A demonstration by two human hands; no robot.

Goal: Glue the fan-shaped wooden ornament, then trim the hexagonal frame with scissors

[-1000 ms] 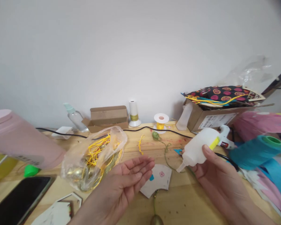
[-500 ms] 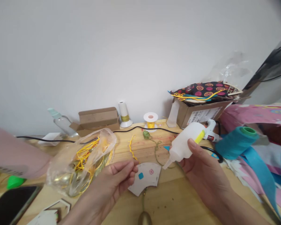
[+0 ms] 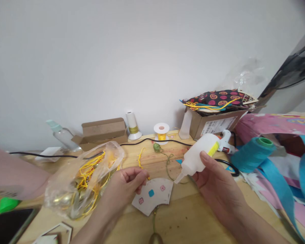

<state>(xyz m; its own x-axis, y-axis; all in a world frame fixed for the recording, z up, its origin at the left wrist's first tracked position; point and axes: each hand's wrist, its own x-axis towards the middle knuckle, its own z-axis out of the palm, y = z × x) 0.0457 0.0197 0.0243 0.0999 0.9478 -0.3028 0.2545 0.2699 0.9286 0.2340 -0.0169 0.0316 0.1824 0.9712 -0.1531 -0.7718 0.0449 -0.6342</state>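
Observation:
My right hand (image 3: 216, 184) grips a white squeeze bottle (image 3: 197, 156) with a yellow label, its nozzle tilted down and left toward a fan-shaped white card (image 3: 152, 196) with small pink and blue squares lying on the wooden table (image 3: 193, 220). My left hand (image 3: 125, 184) is curled just left of the card, fingertips pinched close to a yellow cord (image 3: 140, 159); whether it holds the cord is unclear. A gold bell (image 3: 155, 238) on a thin green string hangs below the card.
A clear bag of gold bells and yellow cords (image 3: 83, 179) lies left. A cardboard box (image 3: 103, 130), thread spools (image 3: 161, 131), a spray bottle (image 3: 59, 134) and a black cable line the back. A glue gun (image 3: 225, 142), teal spool (image 3: 251, 154) and fabric-filled box (image 3: 216, 122) are on the right; a phone (image 3: 7, 228) is at the lower left.
My left hand went from open, palm up, to curled with pinched fingers beside the card. The view swung right, and the bottle's nozzle came closer to the card.

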